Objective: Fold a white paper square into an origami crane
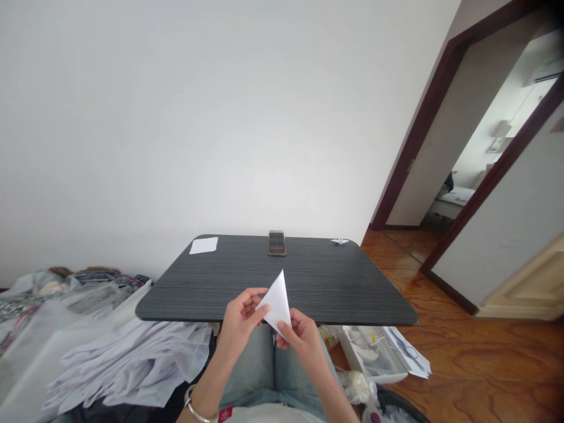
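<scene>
A white sheet of paper [277, 302], folded to a pointed kite-like shape, is held up just over the near edge of the dark table [317, 288]. My left hand [245, 314] pinches its left corner between thumb and fingers. The lower right corner is gripped by my right hand [298, 335], thumb on top and fingers curled behind. The paper's tip points up and away from me. Part of the fingers is hidden behind the paper.
A phone [277, 243] stands at the table's far middle. White paper [204, 245] lies at the far left corner, a small folded paper bird [340, 241] at the far right. White cloth [132, 358] is heaped at left; an open box [372, 355] sits on the floor at right.
</scene>
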### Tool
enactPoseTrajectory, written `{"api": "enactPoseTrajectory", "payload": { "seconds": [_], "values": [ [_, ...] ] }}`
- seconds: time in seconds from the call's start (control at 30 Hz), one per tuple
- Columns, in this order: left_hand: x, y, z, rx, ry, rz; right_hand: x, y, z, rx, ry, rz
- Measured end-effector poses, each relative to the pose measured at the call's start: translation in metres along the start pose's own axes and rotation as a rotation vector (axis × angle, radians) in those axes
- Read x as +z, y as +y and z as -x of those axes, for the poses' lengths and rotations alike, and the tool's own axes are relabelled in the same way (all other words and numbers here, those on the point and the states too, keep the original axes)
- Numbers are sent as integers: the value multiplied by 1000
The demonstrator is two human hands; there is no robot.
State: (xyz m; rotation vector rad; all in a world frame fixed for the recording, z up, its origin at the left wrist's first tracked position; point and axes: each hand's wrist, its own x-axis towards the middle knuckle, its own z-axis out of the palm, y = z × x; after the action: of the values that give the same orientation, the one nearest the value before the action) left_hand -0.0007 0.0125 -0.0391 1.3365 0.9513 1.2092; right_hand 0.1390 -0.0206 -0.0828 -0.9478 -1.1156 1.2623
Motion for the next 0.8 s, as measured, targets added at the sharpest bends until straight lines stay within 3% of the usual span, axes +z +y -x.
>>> {"api": "enactPoseTrajectory", "payload": {
  "seconds": [0.23, 0.4, 0.8],
  "values": [
    [1, -4, 2, -4, 49, -167, -13, -12, -19, -137, 54, 120],
    [3, -4, 3, 0, 6, -158, -16, -29, -32, -234, 117, 201],
    [4, -1, -1, 11, -1, -94, -12, -43, -39, -156, 150, -17]
  ]
}}
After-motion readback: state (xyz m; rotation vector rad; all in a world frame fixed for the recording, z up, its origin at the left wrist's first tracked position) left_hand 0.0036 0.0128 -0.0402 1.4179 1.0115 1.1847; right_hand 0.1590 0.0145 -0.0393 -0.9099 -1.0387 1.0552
